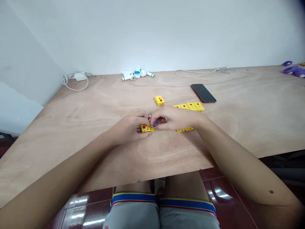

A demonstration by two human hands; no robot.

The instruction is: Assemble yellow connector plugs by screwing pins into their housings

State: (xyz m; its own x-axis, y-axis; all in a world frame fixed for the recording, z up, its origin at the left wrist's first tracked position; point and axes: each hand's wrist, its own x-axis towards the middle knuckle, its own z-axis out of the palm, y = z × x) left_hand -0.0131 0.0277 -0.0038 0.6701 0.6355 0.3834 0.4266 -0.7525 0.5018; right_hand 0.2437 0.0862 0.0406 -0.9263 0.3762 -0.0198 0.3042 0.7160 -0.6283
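Observation:
My left hand [133, 126] is closed around a small yellow plug [145, 128] with metal pins pointing left and a red dot on its face. In my right hand [170, 117], fingers pinch a small tool with a purple see-through handle [157, 122]; its tip meets the plug's right end, partly hidden by my fingers. A small red and white piece [149, 117] shows between the two hands. Just beyond them lies another yellow plug [159, 100], pins toward me. A row of yellow covers [192, 106] runs behind my right wrist, and more yellow pieces [184, 129] show beneath it.
A dark phone [203, 93] lies on the wooden table [95, 105] to the right. Along the wall are a white cable with adapter [79, 76], white tube-like parts [137, 74], a thin white cord [197, 75] and purple objects [294, 70]. The table's front edge is above my lap.

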